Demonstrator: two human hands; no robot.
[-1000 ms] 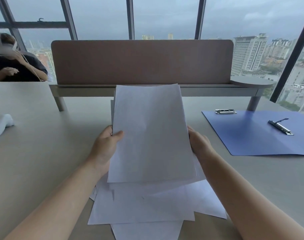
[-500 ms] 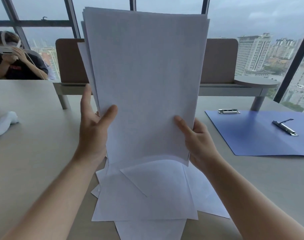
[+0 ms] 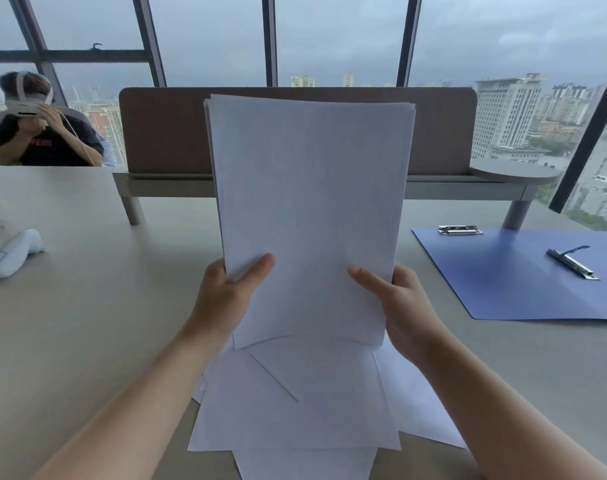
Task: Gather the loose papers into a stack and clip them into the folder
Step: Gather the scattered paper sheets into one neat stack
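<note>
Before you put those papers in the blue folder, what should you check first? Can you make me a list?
1. Both hands hold the stack: ok. The left hand and right hand grip the held stack at its lower sides.
2. Edges lined up: not ok. Sheets fan out a little at the top corners.
3. All papers gathered: not ok. Loose sheets lie on the table under the stack.
4. Folder ready: ok. The blue folder lies open and flat to the right.
5. Clip open: cannot tell. The metal clip has its lever raised, but the jaw is too small to see.
</note>
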